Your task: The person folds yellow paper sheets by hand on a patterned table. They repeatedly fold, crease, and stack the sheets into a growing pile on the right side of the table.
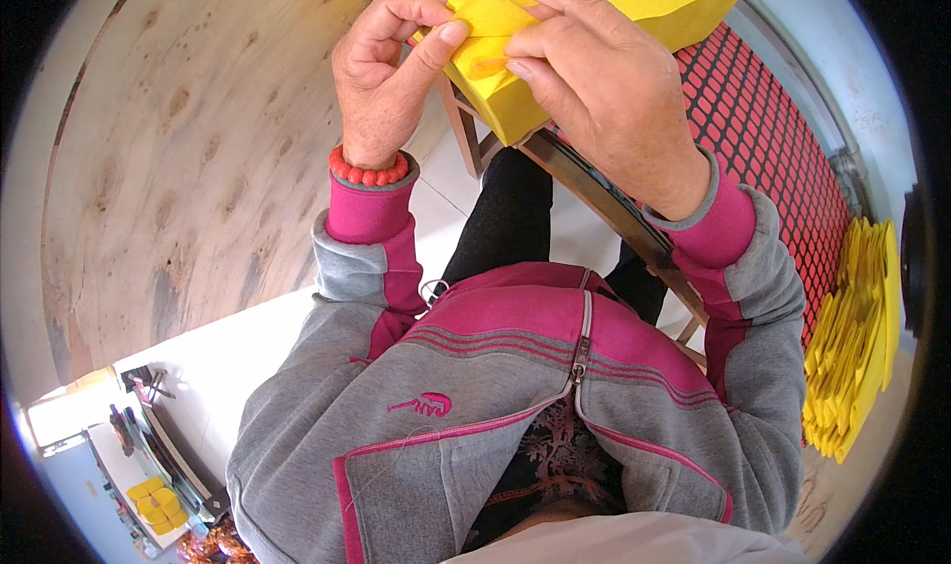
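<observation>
A bright yellow piece that looks like non-woven cloth or soft paper [510, 108] is between my hands at the top of the view, its lower end hanging to a folded corner. My left hand [381, 79], with a red bead bracelet [369, 173] at the wrist, is closed, its thumb and fingers pinching the piece's left edge. On the other side my right hand [619, 94] has thumb and forefinger close together at a small yellow strip or loop [485, 67], while its upper fingers press on a fold. More yellow material [674, 4] spreads behind the right hand.
A wooden board with knots [168, 148] fills the left. On the right lies a red-and-black patterned surface [753, 118] with a wooden frame [584, 183]. Beyond it is a stack of folded yellow pieces [852, 346]. Yellow bundles [157, 505] sit at the lower left.
</observation>
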### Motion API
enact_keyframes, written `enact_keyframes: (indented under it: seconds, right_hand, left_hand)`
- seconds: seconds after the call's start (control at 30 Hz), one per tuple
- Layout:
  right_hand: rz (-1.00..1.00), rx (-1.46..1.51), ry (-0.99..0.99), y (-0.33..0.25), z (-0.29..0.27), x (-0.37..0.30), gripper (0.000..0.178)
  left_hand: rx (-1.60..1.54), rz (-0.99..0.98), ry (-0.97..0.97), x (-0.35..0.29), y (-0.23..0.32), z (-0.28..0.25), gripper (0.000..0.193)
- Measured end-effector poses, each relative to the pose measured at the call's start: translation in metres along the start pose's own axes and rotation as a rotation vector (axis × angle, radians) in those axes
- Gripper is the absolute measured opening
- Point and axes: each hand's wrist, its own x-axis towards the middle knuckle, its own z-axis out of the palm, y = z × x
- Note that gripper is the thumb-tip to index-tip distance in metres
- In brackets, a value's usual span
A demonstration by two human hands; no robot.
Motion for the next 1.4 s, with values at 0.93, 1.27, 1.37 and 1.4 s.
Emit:
enact_keyframes:
  seconds: [0.93, 1.27, 1.37, 1.4]
  right_hand:
    - [0.018, -0.002, -0.011, 0.002, -0.001, -0.002, 0.012]
    - [0.178, 0.145, -0.087, -0.002, -0.005, -0.004, 0.011]
    - [0.133, 0.155, -0.053, 0.000, -0.002, -0.001, 0.011]
    - [0.121, 0.144, -0.050, 0.000, -0.002, -0.001, 0.012]
  left_hand:
    - [-0.057, -0.019, 0.084, -0.004, 0.001, 0.006, 0.011]
    - [0.058, 0.104, -0.175, 0.001, -0.001, -0.015, 0.011]
    - [0.106, 0.093, -0.151, 0.000, -0.002, -0.013, 0.009]
    - [0.120, 0.082, -0.134, -0.001, -0.002, -0.012, 0.008]
